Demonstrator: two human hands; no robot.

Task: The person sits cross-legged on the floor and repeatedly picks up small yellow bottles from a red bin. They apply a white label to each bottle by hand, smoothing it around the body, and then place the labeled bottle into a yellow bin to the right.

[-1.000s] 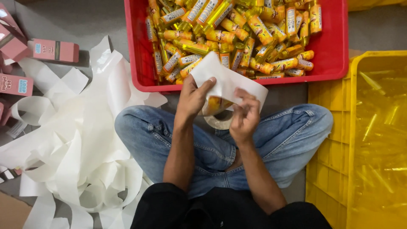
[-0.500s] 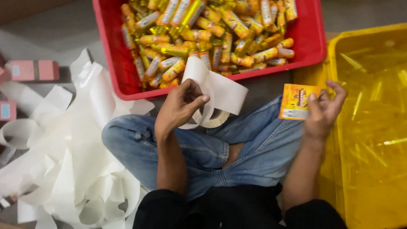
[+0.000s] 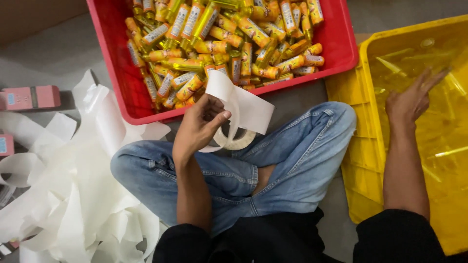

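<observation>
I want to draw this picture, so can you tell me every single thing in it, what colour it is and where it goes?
red crate: one, red, top middle, on the floor
small bottles: too many to count, yellow-orange with labels, inside the red crate
yellow crate: one, yellow, right side
paper strip: one, white, curling from a roll on the lap
loose paper pile: one heap, white, lower left
small boxes: at least two, pink, left edge
jeans: blue, crossed legs
left hand: pinching the paper strip
right hand: open, blurred, over the yellow crate

floor (image 3: 58, 53): bare grey concrete | brown cardboard edge (image 3: 34, 12) at its far-left corner | light: even, soft
</observation>
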